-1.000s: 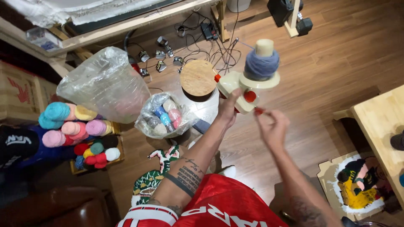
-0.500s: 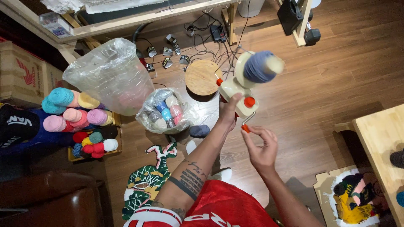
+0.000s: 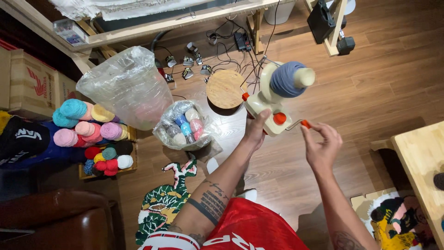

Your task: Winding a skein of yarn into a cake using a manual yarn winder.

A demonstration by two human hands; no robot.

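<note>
A cream yarn winder (image 3: 270, 104) with orange knobs carries a cake of blue-grey yarn (image 3: 283, 79) on its cone. My left hand (image 3: 256, 128) grips the winder's body from below. My right hand (image 3: 321, 146) pinches the orange-tipped crank handle (image 3: 305, 123) on the winder's right side. A thin strand runs from the winder up toward the cables at the back.
A round wooden stool (image 3: 225, 90) stands just left of the winder. Clear bags of yarn balls (image 3: 184, 126) and a large plastic bag (image 3: 122, 88) sit left, beside a crate of coloured yarn (image 3: 95, 139). A wooden table (image 3: 423, 162) is at right; tufted rugs (image 3: 164, 203) lie on the floor.
My right hand has turned the crank, moving from under the winder to its right side. The view has tilted, so the winder sits lower in frame.
</note>
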